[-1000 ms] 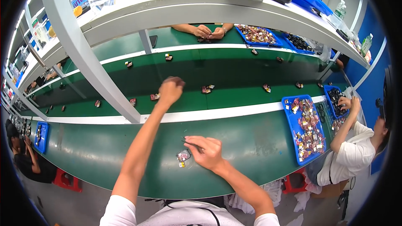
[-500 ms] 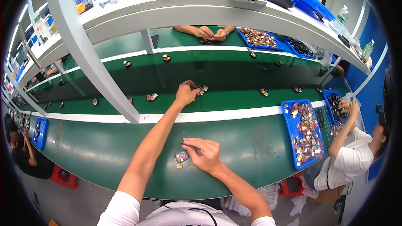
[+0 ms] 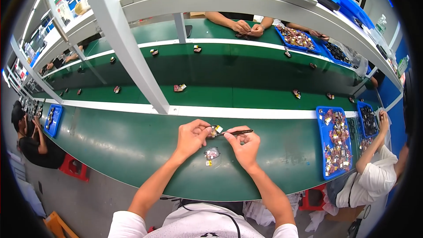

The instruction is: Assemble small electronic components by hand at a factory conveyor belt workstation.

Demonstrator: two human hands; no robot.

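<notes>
Over the green bench, my left hand (image 3: pixel 192 140) pinches a small wired electronic part (image 3: pixel 217 129) with a white and yellow tag. My right hand (image 3: pixel 245 146) is closed on dark tweezers (image 3: pixel 240 132), which lie across the fingers with the tip pointing left at the part. Whether the tip touches it is hard to make out. Just below the hands, a second wired part (image 3: pixel 211 153) with a thin dark wire loop and a yellow tag lies on the bench (image 3: pixel 119 143).
Several similar parts are spaced along the green belt (image 3: pixel 238 94) behind a white rail (image 3: pixel 246 113). A blue tray (image 3: pixel 324 150) full of tagged parts stands to the right. A grey post (image 3: pixel 128 44) rises at left under a shelf. Co-workers sit at both sides and opposite.
My left hand has come back from the belt to the bench, bringing the part with it. My right hand has lifted the tweezers up beside it. The view has shifted.
</notes>
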